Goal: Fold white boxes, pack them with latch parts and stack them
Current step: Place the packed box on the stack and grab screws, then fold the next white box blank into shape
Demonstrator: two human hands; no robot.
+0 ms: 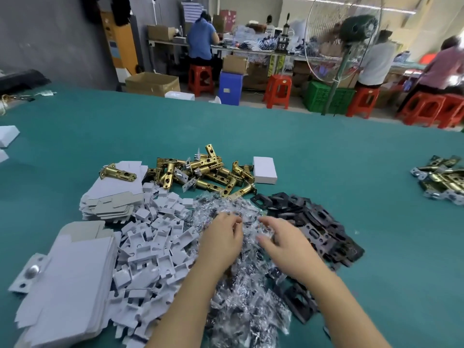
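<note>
- Two hands reach over the green table [276,136] into a heap of small clear plastic bags [241,292] that lies in the middle, right in front of the person.
- The left hand [221,243] rests on the bags with the fingers bent, and the fingertips seem to pinch one bag; the picture is a little blurred there, so I cannot tell it for sure.
- The right hand [283,243] lies just beside it, the fingers spread and only loosely bent, touching the top of the bags and gripping nothing that I can see.
- Left of the bags lies a big heap of small white cardboard inserts [155,249].
- Further left are two stacks of flat white boxes, not folded: one near stack [72,292] at the table edge and one far stack [113,194] behind it.
- One brass latch [118,173] lies on top of the far stack.
- A silver metal plate [27,277] lies beside the near stack, touching it on its left side.
- Behind the bags is a pile of brass latches [200,172], and one folded white box [265,170] stands just to the right of this pile.
- Right of the bags lies a heap of black metal plates [316,227], touching the bags.
- Another pile of latches [442,178] is well apart, at the right edge.
</note>
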